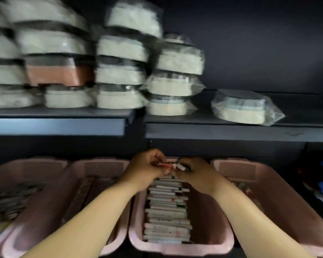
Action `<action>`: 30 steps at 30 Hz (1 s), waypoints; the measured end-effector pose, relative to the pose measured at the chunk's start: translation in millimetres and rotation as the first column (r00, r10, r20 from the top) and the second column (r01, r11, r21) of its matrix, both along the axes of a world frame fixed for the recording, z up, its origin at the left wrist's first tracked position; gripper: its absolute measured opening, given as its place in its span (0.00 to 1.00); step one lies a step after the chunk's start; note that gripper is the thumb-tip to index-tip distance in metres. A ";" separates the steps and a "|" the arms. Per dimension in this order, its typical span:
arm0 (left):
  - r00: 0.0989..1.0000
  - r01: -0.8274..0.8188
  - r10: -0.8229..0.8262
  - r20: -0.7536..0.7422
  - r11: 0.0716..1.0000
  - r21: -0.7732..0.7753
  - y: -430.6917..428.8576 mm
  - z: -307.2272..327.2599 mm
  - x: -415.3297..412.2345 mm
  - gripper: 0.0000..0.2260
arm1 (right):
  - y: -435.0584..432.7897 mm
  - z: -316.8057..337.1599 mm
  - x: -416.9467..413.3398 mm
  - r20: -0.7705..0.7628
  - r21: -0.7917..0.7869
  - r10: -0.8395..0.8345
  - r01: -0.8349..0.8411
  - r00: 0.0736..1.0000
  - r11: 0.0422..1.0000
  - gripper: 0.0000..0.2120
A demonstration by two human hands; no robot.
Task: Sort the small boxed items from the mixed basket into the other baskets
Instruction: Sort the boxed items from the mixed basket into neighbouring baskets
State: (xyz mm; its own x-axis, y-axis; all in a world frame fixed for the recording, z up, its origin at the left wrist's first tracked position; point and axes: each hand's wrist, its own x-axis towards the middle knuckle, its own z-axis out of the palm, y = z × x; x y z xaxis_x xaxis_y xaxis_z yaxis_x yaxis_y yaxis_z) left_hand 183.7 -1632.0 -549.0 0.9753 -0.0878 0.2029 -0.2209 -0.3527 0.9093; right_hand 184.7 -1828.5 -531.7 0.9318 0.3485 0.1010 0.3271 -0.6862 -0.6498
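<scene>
- Shelf (231,131), dark, runs across above the fingers. It carries round pale packs (119,71) in clear wrap, most stacked up and to the left of the fingers, with one lying alone to the upper right.
- Pink baskets stand side by side on the level below.
  - The middle basket (175,248) lies directly under the fingers.
  - The right basket (237,170) is just to their right, and its contents are too blurred to name.
  - The second-left basket (104,168) is just to their left.
  - The far-left basket (35,164) is further out and holds a blurred heap of greyish things.
- Row of boxes (166,211) fills the centre of the middle basket. They are flat white cartons packed face to face in one file, which runs from the near rim up to just below the fingers.
- Left hand (147,168) and right hand (196,174) meet over the far end of that row, both with curled fingers.
- Small box (171,165) is held between the two hands, above the far end of the row.
  - It looks white with a red-pink patch, and any print is blurred.
  - The left fingers (157,155) pinch its left end and the right fingers (186,162) pinch its right end.
  - Its long axis lies crosswise, left to right, parallel to the cartons below.
</scene>
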 end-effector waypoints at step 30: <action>0.928 -0.324 0.088 0.361 0.668 0.670 207.2 -27.7 -74.9 0.17 | 227.4 -45.9 7.6 -0.540 0.405 0.325 -0.099 0.776 0.909 0.05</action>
